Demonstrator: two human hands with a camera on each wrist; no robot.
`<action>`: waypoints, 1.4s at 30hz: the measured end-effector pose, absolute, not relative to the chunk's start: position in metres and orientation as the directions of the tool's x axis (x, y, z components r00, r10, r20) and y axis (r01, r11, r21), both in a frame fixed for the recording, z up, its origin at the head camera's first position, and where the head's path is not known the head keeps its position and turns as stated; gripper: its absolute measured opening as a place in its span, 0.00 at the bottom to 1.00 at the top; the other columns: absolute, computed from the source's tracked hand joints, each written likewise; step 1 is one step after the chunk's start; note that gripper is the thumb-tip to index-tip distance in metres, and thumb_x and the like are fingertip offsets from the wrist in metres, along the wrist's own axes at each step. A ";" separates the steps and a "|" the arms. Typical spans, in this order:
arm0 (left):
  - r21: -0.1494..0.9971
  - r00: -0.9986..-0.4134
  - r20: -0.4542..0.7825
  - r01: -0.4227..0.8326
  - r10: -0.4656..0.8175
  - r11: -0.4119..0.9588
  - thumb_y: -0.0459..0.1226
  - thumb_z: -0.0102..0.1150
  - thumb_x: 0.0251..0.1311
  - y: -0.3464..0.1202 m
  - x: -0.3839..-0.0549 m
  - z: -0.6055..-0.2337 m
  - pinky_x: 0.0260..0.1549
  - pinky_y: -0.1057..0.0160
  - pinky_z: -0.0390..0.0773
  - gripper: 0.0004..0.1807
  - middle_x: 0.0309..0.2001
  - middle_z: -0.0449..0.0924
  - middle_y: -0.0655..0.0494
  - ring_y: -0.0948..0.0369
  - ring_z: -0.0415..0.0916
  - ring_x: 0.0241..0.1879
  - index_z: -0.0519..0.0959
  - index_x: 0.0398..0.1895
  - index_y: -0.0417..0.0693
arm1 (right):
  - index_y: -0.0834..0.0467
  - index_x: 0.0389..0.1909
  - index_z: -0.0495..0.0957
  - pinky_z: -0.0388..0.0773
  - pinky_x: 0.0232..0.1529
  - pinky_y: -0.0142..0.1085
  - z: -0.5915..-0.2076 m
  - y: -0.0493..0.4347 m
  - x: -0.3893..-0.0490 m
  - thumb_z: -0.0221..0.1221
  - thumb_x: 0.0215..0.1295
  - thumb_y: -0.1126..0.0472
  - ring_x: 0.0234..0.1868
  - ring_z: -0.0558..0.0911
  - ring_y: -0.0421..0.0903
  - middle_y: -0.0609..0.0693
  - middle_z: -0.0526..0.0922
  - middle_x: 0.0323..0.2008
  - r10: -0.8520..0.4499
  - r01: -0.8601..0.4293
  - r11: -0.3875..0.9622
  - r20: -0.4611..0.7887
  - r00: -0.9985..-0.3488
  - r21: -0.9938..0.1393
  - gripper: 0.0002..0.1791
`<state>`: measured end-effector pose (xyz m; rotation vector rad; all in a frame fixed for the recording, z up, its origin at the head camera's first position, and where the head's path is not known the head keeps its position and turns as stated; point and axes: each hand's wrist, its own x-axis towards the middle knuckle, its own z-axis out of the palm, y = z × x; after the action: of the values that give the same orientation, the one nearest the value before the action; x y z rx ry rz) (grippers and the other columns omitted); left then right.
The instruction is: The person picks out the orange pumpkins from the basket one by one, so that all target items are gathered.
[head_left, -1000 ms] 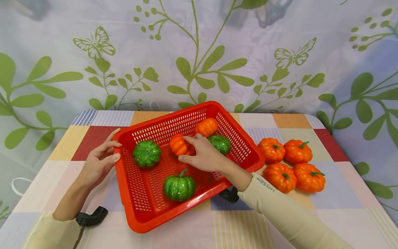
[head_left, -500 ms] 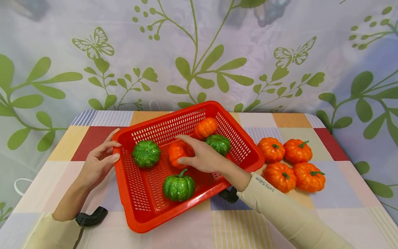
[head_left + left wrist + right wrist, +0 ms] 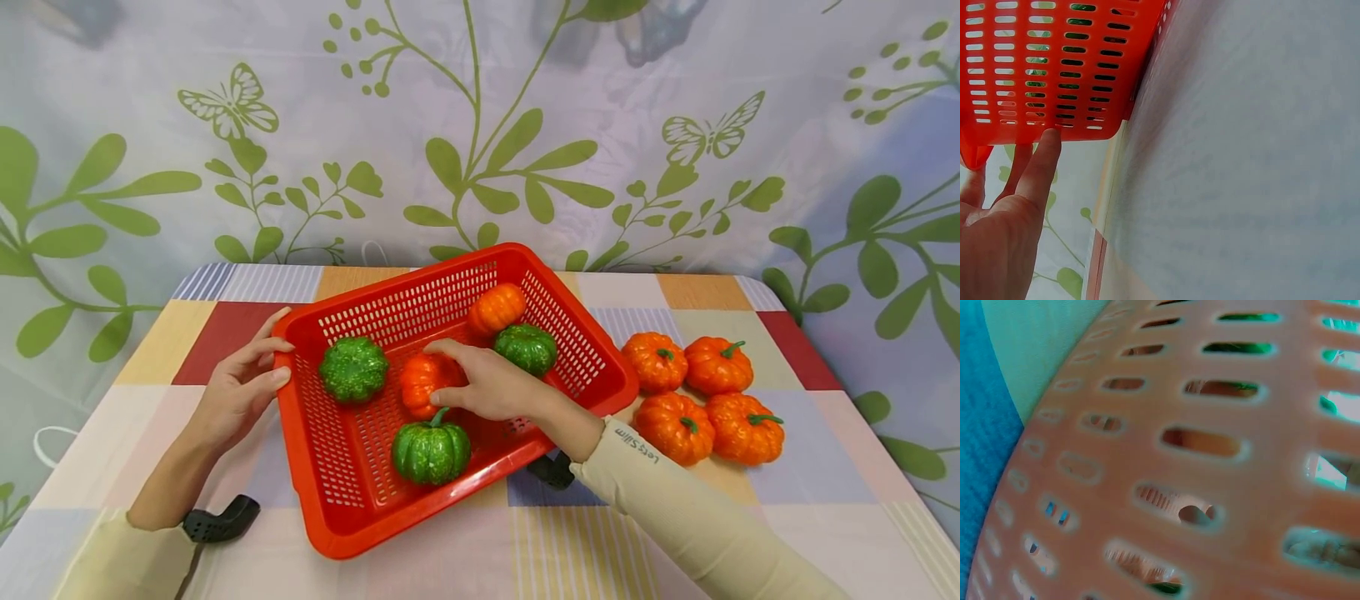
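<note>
In the head view my right hand (image 3: 491,382) reaches into the red slotted basket (image 3: 330,546) and holds an orange mini pumpkin (image 3: 420,382), thumb at its near side and fingers at its far side. My left hand (image 3: 238,392) grips the basket's left rim near the far corner. Its fingers (image 3: 1044,159) bear against the slotted outer wall in the left wrist view. Also in the basket are a green mini pumpkin (image 3: 354,369) at the left, one more green pumpkin (image 3: 431,452) at the front, a third green pumpkin (image 3: 527,350) and an orange pumpkin (image 3: 497,308) at the right.
Several orange pumpkins (image 3: 675,427) sit grouped on the patchwork tablecloth (image 3: 817,467), right of the basket. A leaf-print curtain (image 3: 390,100) hangs behind the table. The basket's slotted wall (image 3: 1147,456) fills most of the right wrist view.
The orange pumpkin in my right hand has shifted toward the front and slightly left, now close behind the front green one, and it has turned. My left hand and the basket stay put.
</note>
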<state>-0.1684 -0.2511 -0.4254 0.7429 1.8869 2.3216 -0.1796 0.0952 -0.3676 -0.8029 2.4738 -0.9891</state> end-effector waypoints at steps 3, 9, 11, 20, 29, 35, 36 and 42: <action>0.934 -0.883 0.329 0.251 0.335 -0.255 0.19 0.39 0.68 -0.251 -0.168 -0.425 0.48 0.60 0.80 0.20 0.78 0.44 0.52 0.56 0.61 0.66 0.76 0.55 0.40 | 0.59 0.67 0.65 0.69 0.63 0.40 -0.367 0.094 -0.180 0.66 0.64 0.55 0.60 0.74 0.46 0.53 0.74 0.62 -0.612 -0.350 0.589 -0.118 -0.782 -0.728 0.33; 0.938 -0.895 0.319 0.251 0.313 -0.239 0.19 0.40 0.68 -0.251 -0.165 -0.423 0.47 0.60 0.80 0.20 0.77 0.46 0.53 0.56 0.61 0.66 0.76 0.55 0.41 | 0.58 0.60 0.68 0.68 0.63 0.41 -0.364 0.093 -0.179 0.67 0.63 0.58 0.63 0.72 0.48 0.54 0.74 0.61 -0.597 -0.332 0.569 -0.100 -0.796 -0.752 0.28; 0.939 -0.897 0.316 0.249 0.309 -0.236 0.20 0.40 0.68 -0.251 -0.165 -0.423 0.47 0.61 0.80 0.20 0.77 0.46 0.53 0.56 0.61 0.66 0.76 0.55 0.41 | 0.58 0.61 0.67 0.68 0.63 0.41 -0.365 0.093 -0.179 0.67 0.62 0.60 0.63 0.72 0.48 0.53 0.74 0.61 -0.603 -0.342 0.561 -0.089 -0.793 -0.754 0.29; 0.937 -0.895 0.314 0.239 0.318 -0.254 0.19 0.41 0.68 -0.250 -0.166 -0.425 0.47 0.60 0.80 0.20 0.78 0.44 0.52 0.56 0.62 0.66 0.77 0.54 0.41 | 0.59 0.65 0.72 0.72 0.54 0.40 -0.362 0.094 -0.176 0.66 0.62 0.64 0.50 0.74 0.47 0.54 0.73 0.52 -0.626 -0.365 0.577 -0.108 -0.773 -0.731 0.29; 0.938 -0.892 0.315 0.241 0.323 -0.248 0.20 0.40 0.68 -0.251 -0.167 -0.427 0.47 0.60 0.80 0.21 0.78 0.45 0.54 0.56 0.63 0.65 0.77 0.54 0.44 | 0.60 0.59 0.73 0.73 0.57 0.40 -0.362 0.093 -0.176 0.67 0.61 0.66 0.54 0.76 0.46 0.51 0.78 0.54 -0.635 -0.374 0.542 -0.075 -0.769 -0.752 0.25; 0.940 -0.894 0.309 0.236 0.325 -0.246 0.20 0.40 0.68 -0.251 -0.167 -0.427 0.47 0.60 0.80 0.20 0.78 0.44 0.53 0.56 0.63 0.65 0.77 0.55 0.43 | 0.62 0.65 0.70 0.73 0.58 0.41 -0.362 0.092 -0.176 0.69 0.58 0.64 0.55 0.75 0.46 0.52 0.75 0.59 -0.577 -0.397 0.502 0.044 -0.816 -0.768 0.33; 0.940 -0.893 0.310 0.236 0.326 -0.247 0.20 0.40 0.68 -0.251 -0.167 -0.427 0.47 0.60 0.80 0.20 0.78 0.44 0.53 0.56 0.63 0.65 0.76 0.54 0.43 | 0.62 0.65 0.70 0.73 0.57 0.41 -0.362 0.092 -0.176 0.69 0.57 0.64 0.54 0.75 0.46 0.52 0.75 0.59 -0.567 -0.397 0.497 0.057 -0.821 -0.772 0.34; 0.939 -0.891 0.314 0.241 0.327 -0.244 0.20 0.40 0.68 -0.250 -0.167 -0.425 0.47 0.60 0.80 0.20 0.78 0.42 0.50 0.56 0.62 0.65 0.77 0.54 0.43 | 0.61 0.61 0.73 0.76 0.52 0.42 -0.359 0.093 -0.174 0.70 0.54 0.65 0.49 0.74 0.46 0.51 0.74 0.54 -0.546 -0.391 0.459 0.094 -0.833 -0.798 0.31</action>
<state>-0.1672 -0.2496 -0.4254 0.7134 1.8948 2.3272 -0.1735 0.0933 -0.3590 -0.8207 2.5295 -1.3128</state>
